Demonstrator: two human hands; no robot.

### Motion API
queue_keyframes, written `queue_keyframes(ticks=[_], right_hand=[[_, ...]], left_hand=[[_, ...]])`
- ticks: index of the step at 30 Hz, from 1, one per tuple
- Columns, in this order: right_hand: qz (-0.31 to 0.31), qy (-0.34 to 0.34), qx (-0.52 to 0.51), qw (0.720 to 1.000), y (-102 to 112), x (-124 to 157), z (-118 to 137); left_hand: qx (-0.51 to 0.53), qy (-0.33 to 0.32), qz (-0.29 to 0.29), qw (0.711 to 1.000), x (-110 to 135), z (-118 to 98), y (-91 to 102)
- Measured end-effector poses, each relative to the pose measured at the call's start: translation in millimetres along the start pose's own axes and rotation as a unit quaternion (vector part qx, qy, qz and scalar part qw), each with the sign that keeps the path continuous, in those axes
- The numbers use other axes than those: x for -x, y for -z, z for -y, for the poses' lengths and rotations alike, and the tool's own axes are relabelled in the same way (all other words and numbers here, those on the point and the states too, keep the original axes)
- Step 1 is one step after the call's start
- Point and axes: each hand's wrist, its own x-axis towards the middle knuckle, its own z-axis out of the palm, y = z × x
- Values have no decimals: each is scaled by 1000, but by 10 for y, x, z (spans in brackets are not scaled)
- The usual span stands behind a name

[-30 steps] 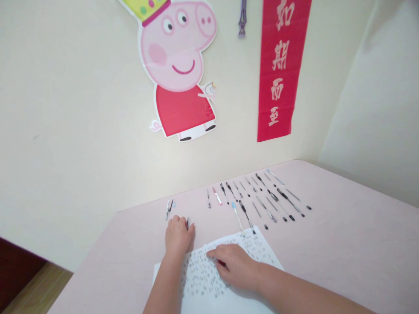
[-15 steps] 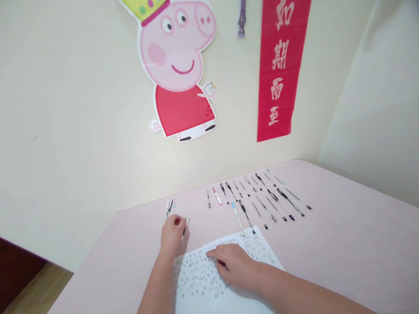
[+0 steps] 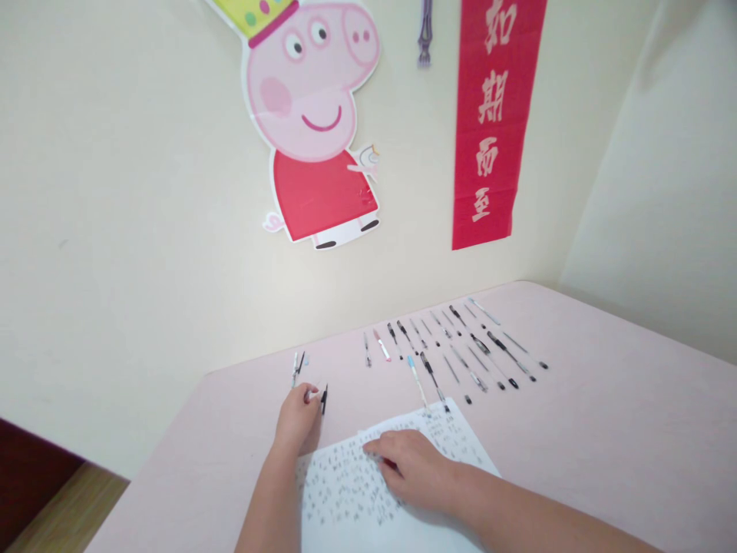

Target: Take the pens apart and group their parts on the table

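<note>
My left hand (image 3: 297,418) is at the left of the pink table, just left of a short black pen part (image 3: 324,399) lying on the tabletop. Its thumb and index finger curve with a gap between them, and the black piece is outside them. The other fingers are partly hidden. My right hand (image 3: 410,470) rests on a sheet of handwritten paper (image 3: 345,491), its index finger stretched out and its thumb apart below. Nothing shows in its grip. Beyond my left hand lie a white pen (image 3: 295,369) and a thin dark piece (image 3: 301,362).
Several pens, refills and caps lie in slanting rows at the right, among them a pink-and-white pen (image 3: 381,346), a blue-capped pen (image 3: 418,379) and a black pen (image 3: 433,379). Behind the table (image 3: 604,430) stands a wall with a pig cutout (image 3: 325,192) and a red banner (image 3: 489,161).
My left hand has drawn slightly left, away from the black pen part, which now lies in fuller view on the table. My right hand has stayed on the paper.
</note>
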Motion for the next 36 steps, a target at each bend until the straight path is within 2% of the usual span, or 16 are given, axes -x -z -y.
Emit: queue_keyframes(ticks=[9,12,16,21,24,27,31,33,36], right_hand=[[-5,-1,-2,1000,-12,-5,-2],[-2,-4,-1,1000,1,-12,4],[0,-8,-1,1000,10,-4,14],[-11,-21,-36,999,-29,-10,-14],[-69,-52,-117,989,-87,-73,-97],[-120,-111,-261,951,-123,-158,-196],[-156,-179,-458,857,-96,-233,-255],[-183,-188,-508,820,-72,-249,-250],[-205,-191,-535,797,-57,-262,-237]], left_hand=[[-48,-66,18,997,-6,59,-37],[-55,-71,25,996,-7,75,-48],[-34,-63,6,997,-10,105,-65],[83,-74,-39,993,1,-29,0],[222,-85,1,971,44,-242,49],[331,-101,109,932,133,-464,16],[385,-95,243,885,276,-654,-137],[399,-81,288,867,329,-703,-200],[418,-87,315,847,365,-743,-233]])
